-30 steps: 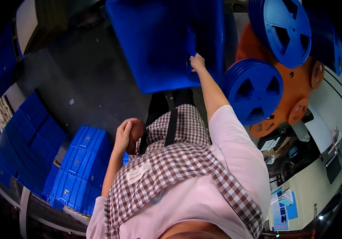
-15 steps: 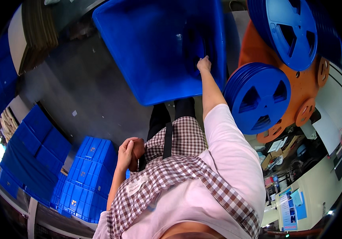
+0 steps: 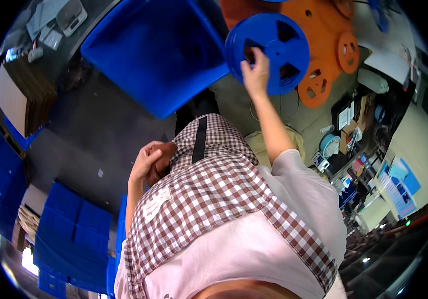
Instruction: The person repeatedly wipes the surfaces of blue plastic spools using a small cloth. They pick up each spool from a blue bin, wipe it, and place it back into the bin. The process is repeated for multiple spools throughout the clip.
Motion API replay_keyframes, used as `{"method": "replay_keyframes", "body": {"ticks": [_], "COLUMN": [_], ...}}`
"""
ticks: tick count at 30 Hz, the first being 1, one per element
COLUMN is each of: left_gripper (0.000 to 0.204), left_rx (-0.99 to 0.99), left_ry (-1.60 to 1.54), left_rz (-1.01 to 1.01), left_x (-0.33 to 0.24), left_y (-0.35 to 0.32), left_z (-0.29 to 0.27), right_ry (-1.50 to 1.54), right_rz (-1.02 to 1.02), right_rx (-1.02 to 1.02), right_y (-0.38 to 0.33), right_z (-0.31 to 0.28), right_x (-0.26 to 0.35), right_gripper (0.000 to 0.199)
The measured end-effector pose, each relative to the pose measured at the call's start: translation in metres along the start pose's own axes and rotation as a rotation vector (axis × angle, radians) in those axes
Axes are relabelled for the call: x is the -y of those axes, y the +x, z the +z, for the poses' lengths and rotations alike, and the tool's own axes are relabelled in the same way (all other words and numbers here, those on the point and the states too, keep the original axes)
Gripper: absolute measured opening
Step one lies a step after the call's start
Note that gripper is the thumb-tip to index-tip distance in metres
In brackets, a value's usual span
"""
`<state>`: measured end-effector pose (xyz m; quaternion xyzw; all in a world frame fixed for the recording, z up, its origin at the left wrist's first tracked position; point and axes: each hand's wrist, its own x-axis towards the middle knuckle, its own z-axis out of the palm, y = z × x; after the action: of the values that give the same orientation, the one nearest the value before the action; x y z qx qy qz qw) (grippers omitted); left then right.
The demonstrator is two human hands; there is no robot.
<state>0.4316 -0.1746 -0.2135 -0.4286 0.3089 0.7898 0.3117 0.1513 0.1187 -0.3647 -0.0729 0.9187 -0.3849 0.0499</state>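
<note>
My right hand [image 3: 257, 72] reaches to a stack of blue plastic reels [image 3: 293, 45]. Its thumb and fingers are apart, over a cut-out near the left rim of the front reel. Those reels sit against an orange plate-like stand [image 3: 273, 7]. Close to my waist, my left hand [image 3: 146, 160] is curled against a brown rounded thing [image 3: 165, 155] whose kind I cannot make out. In front of me stands a large blue bin [image 3: 159, 99], its inside partly in shadow.
Smaller orange reels [image 3: 315, 83] hang on the stand's near side. Stacked blue crates [image 3: 74, 219] stand at left, with upright cardboard sheets [image 3: 22, 94] farther up. A scale [image 3: 72, 17] is at the far left. Cluttered shelving [image 3: 356, 124] lies to the right.
My right hand has come out of the bin and moved right to the reel stack. The view has turned right, so bin and stand appear farther left. My left hand stays at the brown thing.
</note>
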Motion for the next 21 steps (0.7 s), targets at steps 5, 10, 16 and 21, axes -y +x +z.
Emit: {"method": "replay_keyframes", "body": {"ticks": [5, 10, 16, 21], "left_gripper": [0.019, 0.018, 0.022, 0.032], "left_rx": [-0.033, -0.043, -0.276, -0.126], "left_ry": [0.222, 0.003, 0.227, 0.290], "left_rz": [0.067, 0.175, 0.438, 0.662], "left_x": [-0.024, -0.078, -0.093, -0.157], "left_y": [0.003, -0.008, 0.030, 0.047], "left_z": [0.002, 0.013, -0.009, 0.022], "right_ry": [-0.384, -0.509, 0.245, 1.697], "right_rz": [0.861, 0.941, 0.430, 0.612], "right_rx": [0.051, 0.088, -0.038, 0.539], "right_y": [0.036, 0.043, 0.038, 0.044], "right_z": [-0.011, 0.014, -0.050, -0.078], "right_x": [-0.063, -0.076, -0.043, 0.056], "right_gripper": [0.107, 0.101, 0.068, 0.054]}}
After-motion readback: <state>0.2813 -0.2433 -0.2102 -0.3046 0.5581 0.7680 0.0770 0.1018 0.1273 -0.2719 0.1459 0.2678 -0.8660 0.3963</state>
